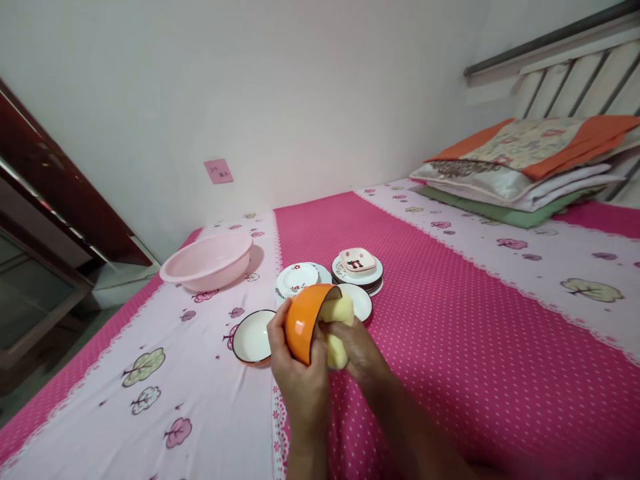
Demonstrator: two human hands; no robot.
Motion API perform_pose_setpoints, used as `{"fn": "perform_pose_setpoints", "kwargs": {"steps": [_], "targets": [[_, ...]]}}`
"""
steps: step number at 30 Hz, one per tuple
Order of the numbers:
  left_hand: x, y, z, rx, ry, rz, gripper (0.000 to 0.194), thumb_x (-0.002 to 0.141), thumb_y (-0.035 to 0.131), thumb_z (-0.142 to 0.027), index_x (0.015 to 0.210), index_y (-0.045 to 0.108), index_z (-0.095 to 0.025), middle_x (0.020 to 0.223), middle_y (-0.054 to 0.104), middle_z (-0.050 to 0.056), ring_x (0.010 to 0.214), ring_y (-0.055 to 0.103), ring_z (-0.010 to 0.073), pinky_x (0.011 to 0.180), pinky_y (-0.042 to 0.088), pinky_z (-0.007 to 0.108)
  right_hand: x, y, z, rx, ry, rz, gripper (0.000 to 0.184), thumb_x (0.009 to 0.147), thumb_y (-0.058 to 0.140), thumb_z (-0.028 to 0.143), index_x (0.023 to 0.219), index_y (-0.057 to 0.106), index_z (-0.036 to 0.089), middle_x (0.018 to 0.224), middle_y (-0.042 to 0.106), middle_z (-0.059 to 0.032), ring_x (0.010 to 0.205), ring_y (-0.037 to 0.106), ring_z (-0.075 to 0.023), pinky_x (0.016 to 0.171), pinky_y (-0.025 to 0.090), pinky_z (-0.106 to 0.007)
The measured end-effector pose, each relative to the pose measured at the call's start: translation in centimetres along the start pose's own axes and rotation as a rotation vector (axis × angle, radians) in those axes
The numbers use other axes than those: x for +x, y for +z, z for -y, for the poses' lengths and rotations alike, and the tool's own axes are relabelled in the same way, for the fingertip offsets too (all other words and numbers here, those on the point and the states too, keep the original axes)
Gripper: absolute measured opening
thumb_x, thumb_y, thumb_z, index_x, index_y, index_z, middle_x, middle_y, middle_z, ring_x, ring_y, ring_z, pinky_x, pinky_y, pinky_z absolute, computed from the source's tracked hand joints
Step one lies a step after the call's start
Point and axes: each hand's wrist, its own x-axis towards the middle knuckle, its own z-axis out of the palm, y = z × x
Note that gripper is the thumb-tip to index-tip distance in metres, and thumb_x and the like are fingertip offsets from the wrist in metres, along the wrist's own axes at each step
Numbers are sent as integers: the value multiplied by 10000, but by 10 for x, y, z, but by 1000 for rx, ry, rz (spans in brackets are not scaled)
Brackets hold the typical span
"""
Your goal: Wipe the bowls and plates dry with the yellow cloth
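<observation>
My left hand (295, 367) grips an orange bowl (303, 323), which is tilted on its side with its dark rim facing right. A pale yellow cloth (340, 310) is bunched in my right hand (357, 347) and pressed against the inside of that bowl. My right fingertips are partly hidden by the cloth and the rim. To the left of my left hand, a second bowl (253, 337), white inside with a dark rim, sits upright on the bed. Just beyond my hands are white plates with red flowers (297, 279) and a plain white plate (361, 303).
A stack of dark-rimmed plates (377, 283) carries a small square dish (357, 260). At the far left stands a pink basin (207, 260). Folded bedding and pillows (525, 160) lie at the right by the headboard. The patterned bedsheet (450, 333) reaches the wall.
</observation>
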Motion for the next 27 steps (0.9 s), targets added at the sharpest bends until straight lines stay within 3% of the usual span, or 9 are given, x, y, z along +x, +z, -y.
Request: {"fn": "perform_pose_setpoints", "kwargs": {"steps": [4,7,10,15,21,23,27], "targets": [[13,-13,2,90,-165,123,438,826,700,-332,1257,670,-266,1251,705,70,1178,646,308,1056,497,468,4,-18,25,-74,-47,-58,647,606,876,221,1225,692,256,1170,771,-42,1073,727,-315,941,600,-444],[19,-20,9,92,-241,139,377,795,688,-295,1166,723,-247,1224,725,76,1178,649,307,1064,491,477,-1,-18,42,-241,-141,-3,702,607,897,178,1276,697,253,1230,749,-50,1112,700,-306,986,569,-436],[21,-23,16,-26,-295,105,444,753,735,-270,1195,723,-247,1207,737,67,1143,679,281,1000,535,418,-4,-14,50,-298,-174,21,713,635,901,199,1313,687,249,1273,734,-66,1125,693,-300,992,562,-426],[12,-15,17,-241,-295,-4,531,782,772,-279,1305,681,-275,1295,710,47,1195,671,245,1014,530,353,2,-14,43,-142,-91,-22,783,574,906,202,1316,660,249,1258,742,-57,1144,697,-309,967,586,-426],[0,9,2,-515,-352,-279,547,880,724,-322,1411,595,-328,1407,675,37,1250,668,285,1069,550,433,0,-5,23,285,213,-14,568,588,931,308,1111,714,258,999,797,-18,968,757,-283,891,617,-416],[2,10,2,-600,-429,-372,568,904,712,-344,1451,560,-325,1421,675,45,1268,665,290,1075,562,436,-2,-7,25,310,239,29,511,614,932,348,1072,734,236,980,807,-39,965,768,-303,909,619,-445],[19,-1,12,-722,-718,-460,483,952,674,-373,1391,619,-181,1321,727,114,1258,673,277,1045,591,368,0,-27,38,296,184,57,453,652,925,420,1008,761,194,941,818,-78,939,782,-328,909,624,-483]]}}
